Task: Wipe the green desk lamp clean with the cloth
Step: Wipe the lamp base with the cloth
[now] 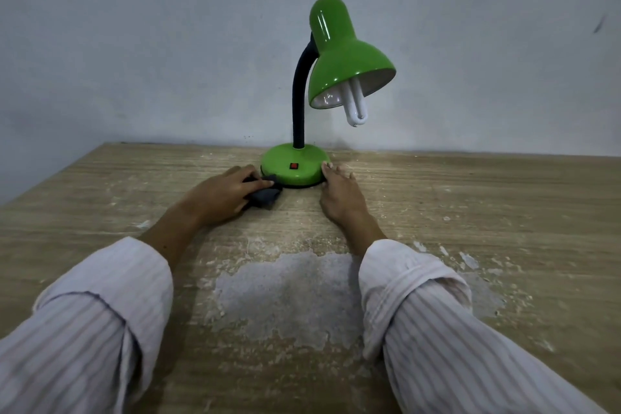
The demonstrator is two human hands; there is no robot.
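The green desk lamp (339,57) stands upright near the table's far edge, by the wall. It has a round green base (295,163) with a red switch, a black bendy neck and a green shade with a white bulb hanging out. My left hand (223,193) is shut on a dark grey cloth (265,195) and presses it against the left front rim of the base. On the base's right side rests my right hand (339,193), fingers flat and together, fingertips touching the rim.
The wooden table (504,212) is worn, with a large pale patch (289,296) of stripped surface in front of me. A grey wall (151,44) rises right behind the lamp. The table's left edge runs diagonally at the left.
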